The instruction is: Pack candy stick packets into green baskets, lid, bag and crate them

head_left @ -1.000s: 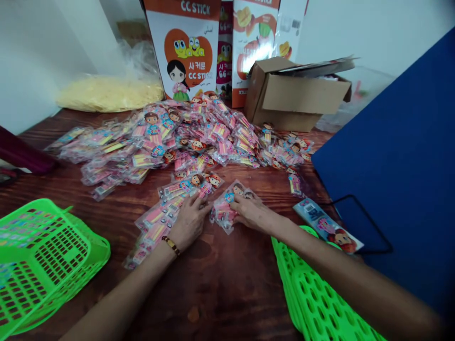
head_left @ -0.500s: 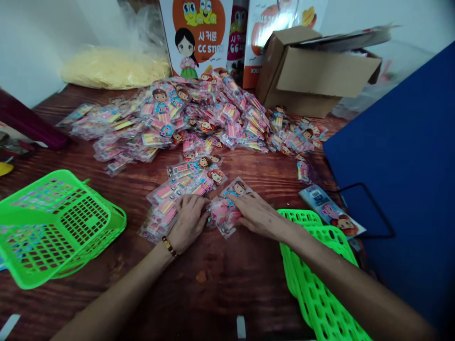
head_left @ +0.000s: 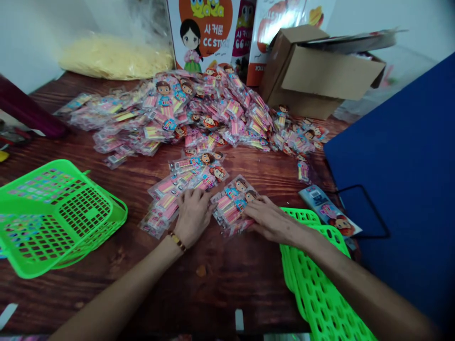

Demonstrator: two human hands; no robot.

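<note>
Between my hands lies a small stack of clear candy stick packets (head_left: pixel 227 212), printed with cartoon children and showing pink and yellow sticks. My right hand (head_left: pixel 267 219) has its fingers closed on the right edge of that stack. Just left of it, my left hand (head_left: pixel 194 213), with a beaded bracelet at the wrist, rests palm down with bent, slightly parted fingers. Its thumb side touches the stack's left edge. Under and beyond its fingertips spreads a loose fan of similar packets (head_left: pixel 167 187).
A large heap of packets (head_left: pixel 163 118) covers the table's back. Green plastic baskets stand at left (head_left: pixel 119 208) and right (head_left: pixel 302 265). Behind are an opened cardboard box (head_left: pixel 313 71), printed cartons (head_left: pixel 227 28) and a bag of yellow pieces (head_left: pixel 113 59). A blue panel (head_left: pixel 398 156) borders the right.
My right hand has shifted right, and two packet fronts now show side by side on the stack. My left hand has moved slightly up and right. The whole view has tilted a little.
</note>
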